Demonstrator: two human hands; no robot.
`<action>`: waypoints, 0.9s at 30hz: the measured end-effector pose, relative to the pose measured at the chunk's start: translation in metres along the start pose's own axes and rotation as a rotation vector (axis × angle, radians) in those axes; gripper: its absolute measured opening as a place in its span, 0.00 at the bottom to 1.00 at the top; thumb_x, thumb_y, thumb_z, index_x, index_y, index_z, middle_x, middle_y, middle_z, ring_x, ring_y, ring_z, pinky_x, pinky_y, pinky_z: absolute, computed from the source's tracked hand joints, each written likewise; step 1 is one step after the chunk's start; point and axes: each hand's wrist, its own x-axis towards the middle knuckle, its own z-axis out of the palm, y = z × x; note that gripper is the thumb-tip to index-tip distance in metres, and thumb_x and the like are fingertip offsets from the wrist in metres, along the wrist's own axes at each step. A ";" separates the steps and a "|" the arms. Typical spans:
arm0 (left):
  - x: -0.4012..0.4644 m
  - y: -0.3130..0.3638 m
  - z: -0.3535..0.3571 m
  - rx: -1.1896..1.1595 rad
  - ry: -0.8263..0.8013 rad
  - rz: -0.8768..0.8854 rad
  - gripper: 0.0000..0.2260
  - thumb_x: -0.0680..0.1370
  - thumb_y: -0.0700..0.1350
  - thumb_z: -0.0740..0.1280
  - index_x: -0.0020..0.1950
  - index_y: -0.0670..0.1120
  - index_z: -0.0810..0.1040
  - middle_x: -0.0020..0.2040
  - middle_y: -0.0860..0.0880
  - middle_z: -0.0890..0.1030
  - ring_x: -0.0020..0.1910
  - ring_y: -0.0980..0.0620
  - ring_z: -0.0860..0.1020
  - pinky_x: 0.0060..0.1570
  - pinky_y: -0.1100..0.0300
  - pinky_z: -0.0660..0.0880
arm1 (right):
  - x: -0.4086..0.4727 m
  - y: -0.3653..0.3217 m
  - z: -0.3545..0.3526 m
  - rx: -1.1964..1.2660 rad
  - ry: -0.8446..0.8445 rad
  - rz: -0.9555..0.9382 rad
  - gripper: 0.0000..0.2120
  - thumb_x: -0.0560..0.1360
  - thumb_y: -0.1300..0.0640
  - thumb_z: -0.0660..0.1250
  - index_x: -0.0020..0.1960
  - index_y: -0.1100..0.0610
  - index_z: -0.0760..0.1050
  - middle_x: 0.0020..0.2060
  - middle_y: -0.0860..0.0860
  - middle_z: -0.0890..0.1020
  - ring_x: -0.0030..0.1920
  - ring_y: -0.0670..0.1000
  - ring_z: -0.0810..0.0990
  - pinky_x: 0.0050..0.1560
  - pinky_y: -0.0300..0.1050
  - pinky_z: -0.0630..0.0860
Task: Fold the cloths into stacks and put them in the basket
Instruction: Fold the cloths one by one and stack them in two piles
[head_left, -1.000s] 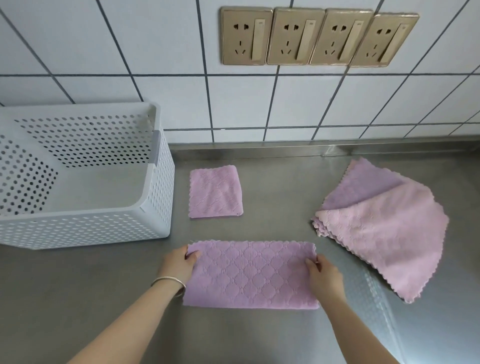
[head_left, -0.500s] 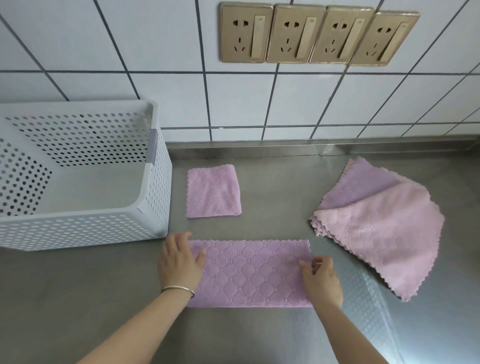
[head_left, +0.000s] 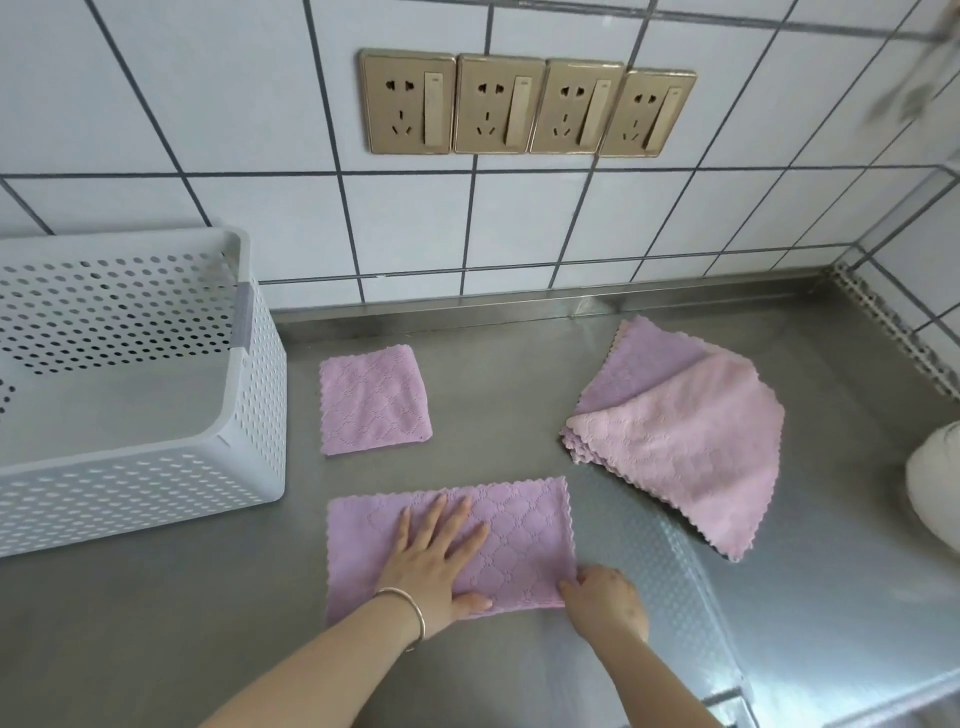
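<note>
While a half-folded purple cloth (head_left: 519, 530) lies as a long strip on the steel bench (head_left: 779, 597) just in front of the white perforated basket (head_left: 156, 467), a person works it toward a second fold. Soft, light and limp, the microfibre will likely drape and slide on the smooth metal unless pinned, so a short end or a corner looks the best place to take hold. The left hand (head_left: 434, 564), a bangle at its wrist, lies flat on the middle of the strip, fingers straight and spread, pressing it down and gripping nothing. The right hand (head_left: 605, 597) sits at the near right corner with fingers curled; its grip appears to pinch the cloth's edge, though the fingertips are partly hidden. One finished folded square (head_left: 374, 400) rests further back beside the basket, which holds no cloth in its visible part. Well apart to the right, a fanned pile of unfolded cloths (head_left: 685, 447) waits. Judged from this, the task is at an early stage.
</note>
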 end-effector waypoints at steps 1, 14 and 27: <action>0.000 0.000 -0.001 -0.004 0.042 -0.009 0.37 0.67 0.72 0.51 0.73 0.59 0.53 0.77 0.48 0.47 0.73 0.47 0.30 0.67 0.40 0.37 | -0.002 -0.001 -0.001 0.023 -0.002 -0.001 0.07 0.68 0.52 0.59 0.36 0.53 0.75 0.45 0.52 0.79 0.47 0.54 0.76 0.48 0.44 0.74; -0.009 0.013 -0.085 -1.158 0.297 -0.296 0.16 0.65 0.59 0.59 0.37 0.47 0.75 0.34 0.46 0.74 0.36 0.50 0.69 0.45 0.51 0.73 | -0.063 -0.066 0.025 0.186 0.493 -0.766 0.19 0.55 0.59 0.70 0.36 0.49 0.62 0.29 0.47 0.73 0.26 0.50 0.73 0.23 0.37 0.58; -0.021 -0.015 -0.062 -1.492 0.397 -0.640 0.08 0.71 0.44 0.71 0.33 0.51 0.76 0.33 0.53 0.77 0.37 0.51 0.73 0.42 0.60 0.70 | -0.064 -0.085 0.055 0.110 0.636 -1.196 0.07 0.60 0.60 0.59 0.37 0.51 0.65 0.30 0.48 0.72 0.34 0.49 0.64 0.31 0.38 0.61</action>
